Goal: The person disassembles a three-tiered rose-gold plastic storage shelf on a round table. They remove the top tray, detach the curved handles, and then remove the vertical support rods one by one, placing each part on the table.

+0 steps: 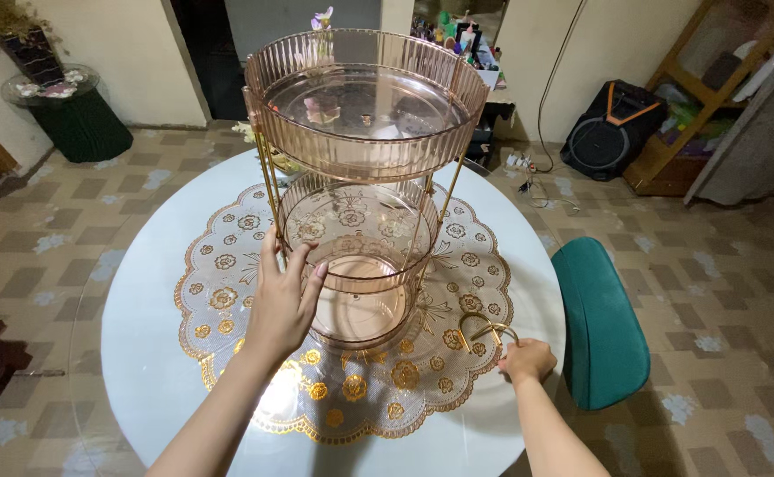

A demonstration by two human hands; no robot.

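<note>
Both bare forearms were extended forward from the lower edge of the view. The left hand [283, 300] was raised with the wrist bent slightly back, palm turned forward, fingers [297, 265] spread and pointing upward. The right hand [526, 360] was held lower, knuckles up, fingers curled closed into a tight grip.

Two bare forearms, entering from bottom edge of frame. Left hand [283, 300] at centre, right hand [526, 360] lower right. No sleeves visible up to frame edge. No rings, bracelets or watch seen on either wrist. Fingernails on left hand short, unpainted as far as can be told. Slender build. Rest of body out of view.
</note>
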